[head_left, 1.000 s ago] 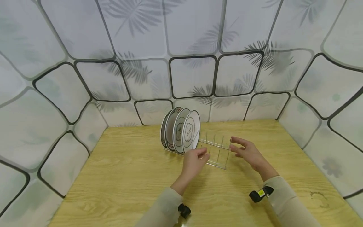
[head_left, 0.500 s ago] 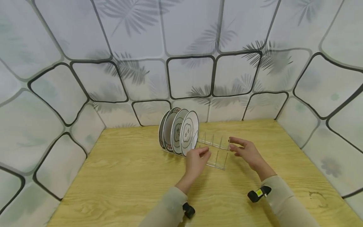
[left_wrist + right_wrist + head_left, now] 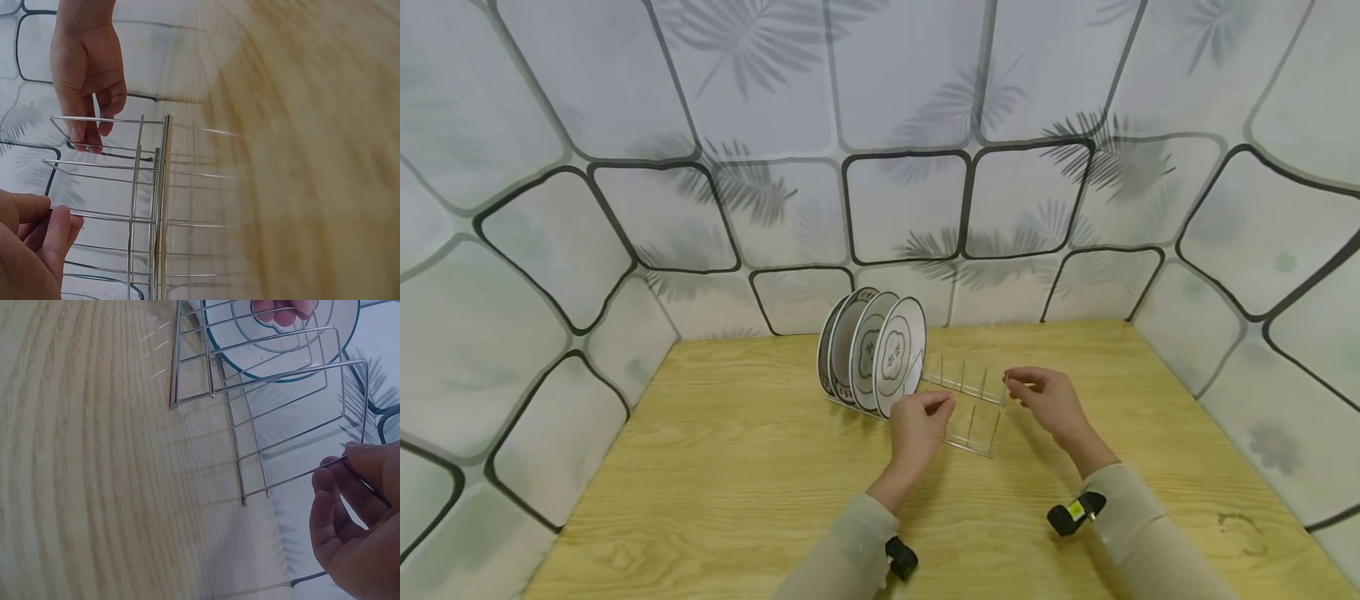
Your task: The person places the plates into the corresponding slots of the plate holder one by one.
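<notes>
A metal wire dish rack stands on the wooden table, with several patterned plates upright in its left part. My left hand pinches one of the front upright wires, just right of the plates; the left wrist view shows this thumb-and-finger pinch up close. At the rack's right end, my right hand pinches the corner of the end wire. In the right wrist view, the thumb and fingertips of the right hand meet on that wire. Part of the rack's front is hidden behind the left hand.
The wooden table meets a patterned wall covering at the back and both sides. A dark ring-shaped mark lies on the table at the right. Each sleeved wrist wears a small black camera.
My left hand has shifted slightly right along the rack's front. My right hand's fingers have come together on the end wire, and its wrist has moved a little left. The plates stay in place.
</notes>
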`<state>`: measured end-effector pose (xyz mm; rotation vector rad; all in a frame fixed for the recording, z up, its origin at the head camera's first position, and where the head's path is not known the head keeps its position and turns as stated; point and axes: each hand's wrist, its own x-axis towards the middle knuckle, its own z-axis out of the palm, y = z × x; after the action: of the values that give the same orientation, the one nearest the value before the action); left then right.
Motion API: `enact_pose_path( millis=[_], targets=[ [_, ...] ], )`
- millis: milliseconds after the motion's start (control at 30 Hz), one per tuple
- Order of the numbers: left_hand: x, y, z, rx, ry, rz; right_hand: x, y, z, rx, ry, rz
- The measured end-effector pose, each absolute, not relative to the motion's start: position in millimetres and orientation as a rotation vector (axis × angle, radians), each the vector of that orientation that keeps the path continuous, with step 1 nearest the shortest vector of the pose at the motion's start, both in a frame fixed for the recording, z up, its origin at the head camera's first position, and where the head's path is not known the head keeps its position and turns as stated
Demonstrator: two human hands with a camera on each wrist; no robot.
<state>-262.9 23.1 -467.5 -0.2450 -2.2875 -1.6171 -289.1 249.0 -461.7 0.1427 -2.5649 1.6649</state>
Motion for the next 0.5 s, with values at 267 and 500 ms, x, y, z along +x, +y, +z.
enact_pose_path(
  millis=[267,500],
  targets=[
    [-259.7,15.2,-467.4,-0.239,-2.309,-1.607,-287.2,243.2,-462.0,0.139,-2.574,1.582],
    [-258.3,7.0,-468.4,-0.307,-2.313,-1.54,-282.8,238.5,-461.8,0.181,-2.609,1.493]
  ],
)
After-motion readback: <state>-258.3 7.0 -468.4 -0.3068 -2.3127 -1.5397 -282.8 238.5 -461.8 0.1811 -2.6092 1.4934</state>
